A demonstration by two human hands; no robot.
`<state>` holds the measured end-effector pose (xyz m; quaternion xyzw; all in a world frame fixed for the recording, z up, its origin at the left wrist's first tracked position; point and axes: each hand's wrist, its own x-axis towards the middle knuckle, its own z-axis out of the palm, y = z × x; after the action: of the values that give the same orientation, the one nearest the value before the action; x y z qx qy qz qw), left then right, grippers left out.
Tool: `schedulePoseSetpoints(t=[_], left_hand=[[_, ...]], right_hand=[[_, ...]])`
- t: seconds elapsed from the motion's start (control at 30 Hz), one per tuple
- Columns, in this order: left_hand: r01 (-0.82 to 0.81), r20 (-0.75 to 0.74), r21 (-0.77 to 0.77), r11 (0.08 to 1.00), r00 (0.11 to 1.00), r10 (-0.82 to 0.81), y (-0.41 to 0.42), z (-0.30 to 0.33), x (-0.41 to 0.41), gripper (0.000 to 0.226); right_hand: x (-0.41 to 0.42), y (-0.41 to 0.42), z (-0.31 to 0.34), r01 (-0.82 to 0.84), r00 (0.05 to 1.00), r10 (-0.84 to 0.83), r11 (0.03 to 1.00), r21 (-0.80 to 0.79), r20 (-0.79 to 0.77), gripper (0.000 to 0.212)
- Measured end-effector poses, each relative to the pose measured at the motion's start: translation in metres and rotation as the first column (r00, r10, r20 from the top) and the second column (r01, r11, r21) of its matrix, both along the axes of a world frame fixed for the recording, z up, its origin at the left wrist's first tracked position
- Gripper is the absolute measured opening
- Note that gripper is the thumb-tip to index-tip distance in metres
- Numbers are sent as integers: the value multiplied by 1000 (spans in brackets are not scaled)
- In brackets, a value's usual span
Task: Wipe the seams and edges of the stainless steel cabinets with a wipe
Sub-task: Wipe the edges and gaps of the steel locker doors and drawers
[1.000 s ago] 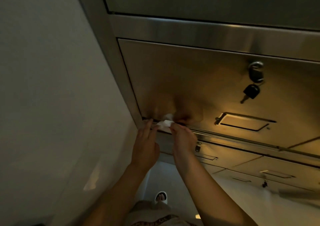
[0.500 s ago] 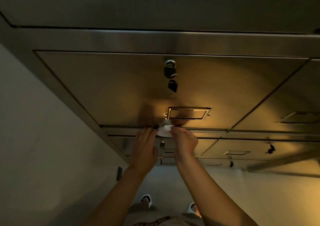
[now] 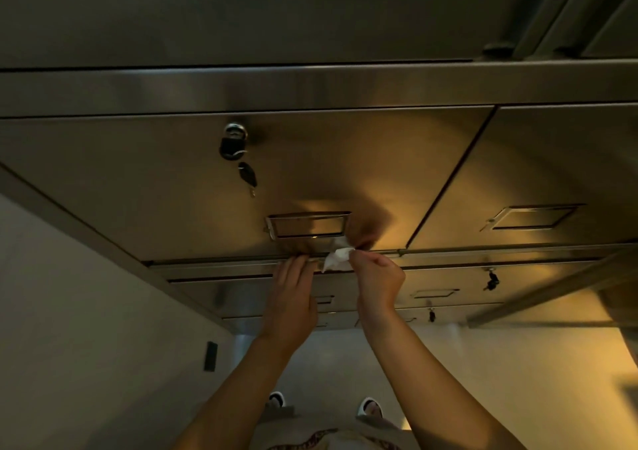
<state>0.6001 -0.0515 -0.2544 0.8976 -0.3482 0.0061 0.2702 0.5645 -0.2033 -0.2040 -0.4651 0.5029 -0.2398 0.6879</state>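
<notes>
Item 1: my right hand [image 3: 378, 278] pinches wipe [image 3: 336, 259] on drawer seam [image 3: 448, 251]; left hand [image 3: 293, 294], fingers straight, braces. Keep pressure even, following the groove.

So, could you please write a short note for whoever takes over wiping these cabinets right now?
Right hand: pinches the white wipe and presses it on the horizontal seam under the padlocked door, just below its label holder.
Left hand: fingers straight, resting flat on the strip below that seam, beside the wipe.
Done: cannot tell from this view which seams are already clean.
Left: by this view, the seam to the right of the wipe, the vertical seam between the doors, and the lower rows of doors.
</notes>
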Motion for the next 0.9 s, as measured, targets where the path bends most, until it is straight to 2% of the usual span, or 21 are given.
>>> schedulePoseSetpoints(t=[0.33, 0.53, 0.67, 0.9], left_hand=[[1, 12, 52, 999, 1000, -2, -36, -2, -16, 71], [-8, -1, 55, 998, 1000, 8, -61, -7, -25, 68], [-35, -33, 82, 996, 999, 38, -72, -9, -32, 69], [-32, -31, 100, 994, 999, 35, -70, -10, -33, 69]], right_hand=[[-21, -43, -2, 0, 999, -5, 994, -108, -47, 9], [-37, -73, -4, 42, 998, -50, 986, -159, -45, 17], [-40, -77, -12, 16, 998, -29, 974, -224, -54, 13], [-38, -78, -17, 40, 999, -45, 977, -209, -22, 7]])
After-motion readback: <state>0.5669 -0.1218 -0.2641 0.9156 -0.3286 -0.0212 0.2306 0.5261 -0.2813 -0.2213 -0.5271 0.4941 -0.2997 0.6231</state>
